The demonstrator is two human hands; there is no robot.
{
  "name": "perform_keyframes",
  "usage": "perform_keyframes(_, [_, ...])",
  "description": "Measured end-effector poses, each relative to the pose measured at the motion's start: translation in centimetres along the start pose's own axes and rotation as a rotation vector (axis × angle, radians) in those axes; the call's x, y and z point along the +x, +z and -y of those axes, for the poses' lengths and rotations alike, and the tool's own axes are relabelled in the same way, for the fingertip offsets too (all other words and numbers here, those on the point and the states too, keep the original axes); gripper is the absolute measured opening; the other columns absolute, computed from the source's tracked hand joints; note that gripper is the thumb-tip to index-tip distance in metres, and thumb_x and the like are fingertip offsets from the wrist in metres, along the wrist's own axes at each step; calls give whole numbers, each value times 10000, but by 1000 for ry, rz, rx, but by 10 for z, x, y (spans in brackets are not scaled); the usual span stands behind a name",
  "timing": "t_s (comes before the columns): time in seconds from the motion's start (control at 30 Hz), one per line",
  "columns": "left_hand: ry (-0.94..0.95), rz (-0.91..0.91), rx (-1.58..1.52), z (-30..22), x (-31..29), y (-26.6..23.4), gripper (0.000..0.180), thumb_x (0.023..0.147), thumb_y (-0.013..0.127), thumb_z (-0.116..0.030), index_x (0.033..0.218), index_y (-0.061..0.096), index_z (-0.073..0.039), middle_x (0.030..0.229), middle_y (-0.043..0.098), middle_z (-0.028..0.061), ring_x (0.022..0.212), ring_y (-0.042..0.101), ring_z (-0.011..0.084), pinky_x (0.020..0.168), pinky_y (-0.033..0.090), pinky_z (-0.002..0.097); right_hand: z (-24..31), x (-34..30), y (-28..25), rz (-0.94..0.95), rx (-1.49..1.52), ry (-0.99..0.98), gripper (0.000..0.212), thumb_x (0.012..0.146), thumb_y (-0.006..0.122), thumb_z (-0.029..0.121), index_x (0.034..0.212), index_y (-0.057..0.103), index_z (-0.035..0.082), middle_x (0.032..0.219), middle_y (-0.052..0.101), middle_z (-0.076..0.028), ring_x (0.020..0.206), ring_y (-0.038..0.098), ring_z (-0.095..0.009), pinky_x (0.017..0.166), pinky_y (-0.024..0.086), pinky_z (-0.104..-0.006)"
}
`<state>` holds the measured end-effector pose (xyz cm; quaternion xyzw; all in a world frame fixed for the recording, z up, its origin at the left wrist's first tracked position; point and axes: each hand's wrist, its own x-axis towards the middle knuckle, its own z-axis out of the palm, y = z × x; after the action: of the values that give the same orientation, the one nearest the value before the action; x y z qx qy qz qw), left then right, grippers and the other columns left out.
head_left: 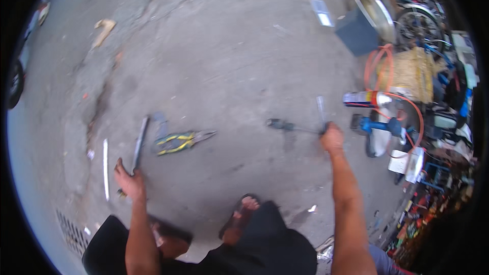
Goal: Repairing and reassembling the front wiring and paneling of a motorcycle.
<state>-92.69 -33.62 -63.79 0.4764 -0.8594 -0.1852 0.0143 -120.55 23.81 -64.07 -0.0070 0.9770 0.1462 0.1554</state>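
Observation:
My left hand [131,182] is closed around the lower end of a dark grey rod [140,142], which points away from me. A small brass-coloured bit shows just beneath that hand. To the rod's right lies a pair of pliers [178,142] with yellow and black handles, jaws pointing right. My right hand [332,138] is closed at the shaft end of a screwdriver-like tool [281,124], whose dark handle points left. A thin pale rod [320,109] also extends up from the right hand; blur hides how each is gripped.
A white strip [106,169] lies left of my left hand. Right of my right hand are a spray can [359,99], a blue power tool [378,124] and an orange hose [422,122]. A grey bin [359,31] stands beyond. Clutter fills the right edge; my feet are below.

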Motion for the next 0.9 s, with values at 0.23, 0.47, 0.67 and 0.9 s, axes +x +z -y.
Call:
perform_keyframes(0.23, [-153, -99, -280, 101, 13, 30, 618, 689, 598, 43, 1285, 440, 10, 1177, 495, 204, 1102, 515, 357, 969, 399, 401, -3, -43, -1, 73, 11, -152, 214, 690, 597, 146, 873, 580, 36, 888, 625, -188, 865, 604, -374, 807, 484, -438])
perform_keyframes(0.47, [45, 196, -114, 70, -17, 9, 595, 665, 643, 11, 1238, 487, -18, 1116, 531, 182, 1076, 520, 350, 943, 418, 409, 67, -111, -17, 19, 548, 87, 263, 745, 563, 139, 984, 538, 35, 812, 582, -210, 804, 579, -403, 706, 439, -479])
perform_keyframes(0.67, [65, 391, 189, 64, 7, 12, 515, 693, 633, -44, 1194, 517, -59, 1117, 532, 168, 1055, 514, 360, 895, 431, 434, 161, -100, -45, -135, 695, 132, 350, 788, 697, 252, 1001, 535, 25, 846, 586, -204, 829, 584, -405, 710, 454, -464])
perform_keyframes(0.9, [408, 158, -71, 2, -17, 0, 565, 676, 635, -67, 1219, 481, -39, 1233, 472, 177, 1161, 435, 347, 994, 354, 453, 132, -78, -2, -100, 589, 112, 432, 697, 754, 306, 929, 580, -14, 972, 550, -207, 920, 565, -397, 783, 460, -441])
